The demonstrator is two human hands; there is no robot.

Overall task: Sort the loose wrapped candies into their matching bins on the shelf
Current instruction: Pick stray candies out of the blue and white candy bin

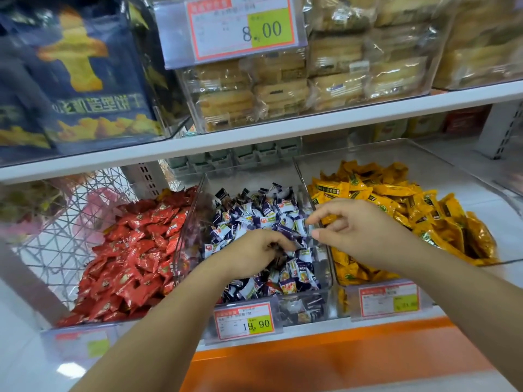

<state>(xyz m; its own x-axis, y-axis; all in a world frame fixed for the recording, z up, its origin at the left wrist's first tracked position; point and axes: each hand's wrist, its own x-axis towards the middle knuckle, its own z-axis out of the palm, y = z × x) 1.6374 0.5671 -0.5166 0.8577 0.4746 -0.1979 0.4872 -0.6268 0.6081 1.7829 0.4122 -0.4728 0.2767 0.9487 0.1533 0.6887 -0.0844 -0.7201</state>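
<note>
Reaching down into the middle bin (194, 219), the left hand (252, 251) lies palm-down on the heap of purple-and-white candies (263, 213), its fingers (283, 244) curled into the wrappers. Blur hides the tips, so whether they have hold of a piece cannot be told. The right hand (359, 230) hovers just beside it, over the clear wall between the middle bin and the right bin (368, 154), with fingers loosely bent, thumb and forefinger apart, and nothing seen between them. The right bin holds yellow candies (396, 205) and the left bin (85, 331) holds red candies (135, 250). All three clear bins stand side by side on the lower shelf (325, 355), whose front edge is orange. A price tag (244, 321) reading 19.90 hangs on the front of the middle bin. A second tag (389, 301) sits on the front of the right bin, and a third tag (82, 346) sits below the left bin; both are too blurred to read. Behind the left bin stands a white wire rack (56, 222). On the upper shelf (283, 131) are clear-wrapped pastries (283, 89) in a clear box, a large tag (240, 26) reading 8.00 in front of them, and dark blue bags (85, 80) to the left.
</note>
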